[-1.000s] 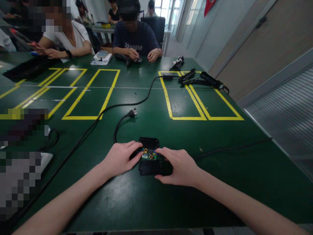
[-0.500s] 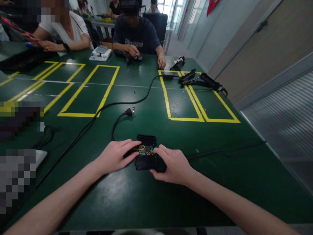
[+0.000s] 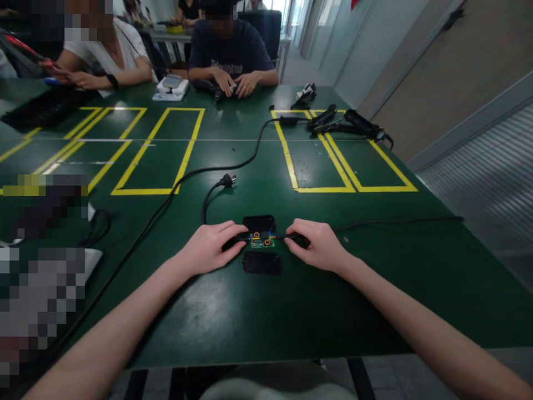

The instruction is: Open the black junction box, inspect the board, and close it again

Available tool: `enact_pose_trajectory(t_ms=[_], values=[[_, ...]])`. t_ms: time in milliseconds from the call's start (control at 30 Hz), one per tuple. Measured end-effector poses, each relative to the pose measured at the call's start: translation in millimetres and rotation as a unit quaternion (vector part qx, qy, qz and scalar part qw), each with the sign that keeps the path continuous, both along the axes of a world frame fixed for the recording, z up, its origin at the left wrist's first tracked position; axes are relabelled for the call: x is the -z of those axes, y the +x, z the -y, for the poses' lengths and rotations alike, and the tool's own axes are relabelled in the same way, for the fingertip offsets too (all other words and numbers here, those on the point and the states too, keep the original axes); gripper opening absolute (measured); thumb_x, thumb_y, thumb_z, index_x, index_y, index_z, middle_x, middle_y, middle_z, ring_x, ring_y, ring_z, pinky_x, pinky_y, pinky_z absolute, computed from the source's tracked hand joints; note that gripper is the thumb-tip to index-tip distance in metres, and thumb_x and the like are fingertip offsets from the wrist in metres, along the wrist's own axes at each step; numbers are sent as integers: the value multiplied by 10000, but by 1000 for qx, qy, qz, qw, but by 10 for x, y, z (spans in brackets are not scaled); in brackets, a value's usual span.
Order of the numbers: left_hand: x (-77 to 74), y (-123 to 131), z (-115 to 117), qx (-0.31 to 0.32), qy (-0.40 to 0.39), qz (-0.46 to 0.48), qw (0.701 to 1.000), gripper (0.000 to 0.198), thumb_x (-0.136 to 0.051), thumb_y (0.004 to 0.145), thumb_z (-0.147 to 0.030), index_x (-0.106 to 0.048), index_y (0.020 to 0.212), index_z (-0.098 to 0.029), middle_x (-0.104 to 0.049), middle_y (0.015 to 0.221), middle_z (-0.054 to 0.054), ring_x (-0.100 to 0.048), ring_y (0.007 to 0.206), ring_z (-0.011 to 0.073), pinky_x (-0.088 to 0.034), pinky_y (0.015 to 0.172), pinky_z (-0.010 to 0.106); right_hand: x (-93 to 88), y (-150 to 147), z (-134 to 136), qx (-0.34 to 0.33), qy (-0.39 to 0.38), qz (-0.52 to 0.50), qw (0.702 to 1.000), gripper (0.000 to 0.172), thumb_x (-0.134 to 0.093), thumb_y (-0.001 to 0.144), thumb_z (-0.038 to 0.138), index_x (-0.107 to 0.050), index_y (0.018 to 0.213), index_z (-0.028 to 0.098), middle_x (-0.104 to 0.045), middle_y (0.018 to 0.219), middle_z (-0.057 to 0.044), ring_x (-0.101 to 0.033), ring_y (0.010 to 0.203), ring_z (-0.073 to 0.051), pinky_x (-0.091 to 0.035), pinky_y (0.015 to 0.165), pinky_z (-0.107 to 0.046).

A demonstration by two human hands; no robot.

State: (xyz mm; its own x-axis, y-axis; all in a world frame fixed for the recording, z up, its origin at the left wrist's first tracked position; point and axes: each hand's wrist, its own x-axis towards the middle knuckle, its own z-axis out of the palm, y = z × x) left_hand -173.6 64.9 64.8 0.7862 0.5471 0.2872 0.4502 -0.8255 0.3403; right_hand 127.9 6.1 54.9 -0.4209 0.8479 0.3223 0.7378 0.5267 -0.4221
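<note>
A small green circuit board (image 3: 262,243) with two orange ring coils lies between my hands. Its left end meets a black cable that my left hand (image 3: 216,247) pinches between thumb and fingers. On the other side, my right hand (image 3: 314,243) is closed on the black cable (image 3: 285,236) that leaves the board to the right. One black plastic case half (image 3: 259,223) rests just behind the board, its near edge close to it. The other case half (image 3: 262,263) lies apart on the table in front. A power plug (image 3: 227,180) ends the left cable, its prongs pointing right.
Yellow tape rectangles mark the green table (image 3: 233,311). A long black cord (image 3: 212,168) runs across to an inline box (image 3: 288,120) and black tools (image 3: 358,125). Two people sit opposite; one person's hands (image 3: 235,83) handle a dark object. Blurred items lie at left.
My right hand has moved from the board and near case half to the right-hand cable. The board now sits clear of the near case half. The person opposite has brought both hands together.
</note>
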Motion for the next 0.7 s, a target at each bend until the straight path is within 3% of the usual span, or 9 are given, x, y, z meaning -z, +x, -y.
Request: enact_pose_trajectory(t_ms=[300,567,700], values=[[24,9,-97,-20,-1,20,1000,203,-544,1022,-350,-656,1041,-182,-688,866,10,-626,634,119,-455,557,212,66,-7,-30,-14,32,26,999,154,-567,987,266,-659,894,185,-710,764,-25,-605,607,-140,-398,602,-259],[-3,-5,-83,-25,-25,14,999,224,-546,996,-353,-682,971,-177,-670,834,17,-620,656,127,-447,578,217,85,-9,-18,-13,27,44,999,207,-540,1037,294,-703,992,176,-769,831,-59,-672,635,-167,-421,605,-272],[-48,-15,-55,-17,-44,3,999,263,-639,941,-432,-684,970,-175,-664,829,11,-591,623,126,-418,565,230,87,-5,-12,-13,18,39,999,228,-529,1053,311,-707,1005,177,-782,863,-69,-696,656,-175,-446,610,-275]])
